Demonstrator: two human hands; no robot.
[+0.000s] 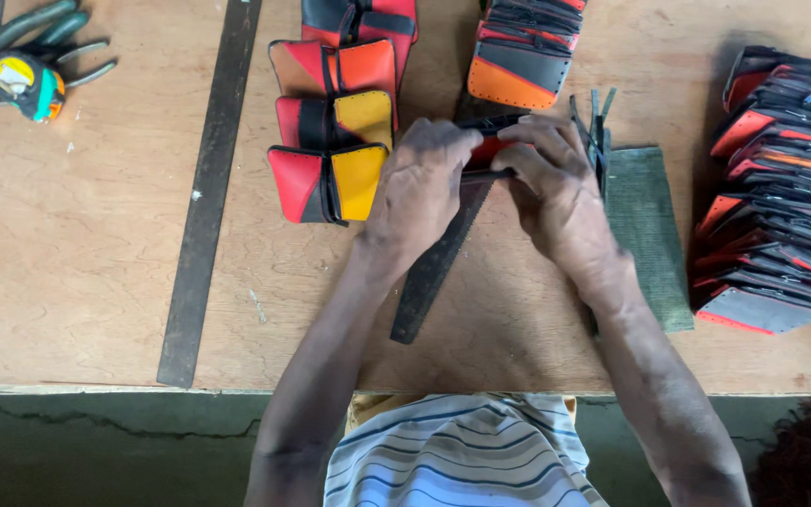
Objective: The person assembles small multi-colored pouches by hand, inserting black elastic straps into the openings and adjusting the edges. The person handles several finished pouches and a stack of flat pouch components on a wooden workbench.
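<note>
Head view: the left hand (421, 178) and the right hand (556, 183) meet over the middle of the wooden bench (77, 253), fingers curled closed around a small red-and-black leather piece (486, 150), held just above a dark metal ruler (438, 258). The step in hand appears to be pressing or folding this piece; any next move likely calls for firm, even thumb pressure. Finished red-and-yellow pouches (330, 141) lie just left; stacked cut panels (776, 188) stand well to the right.
</note>
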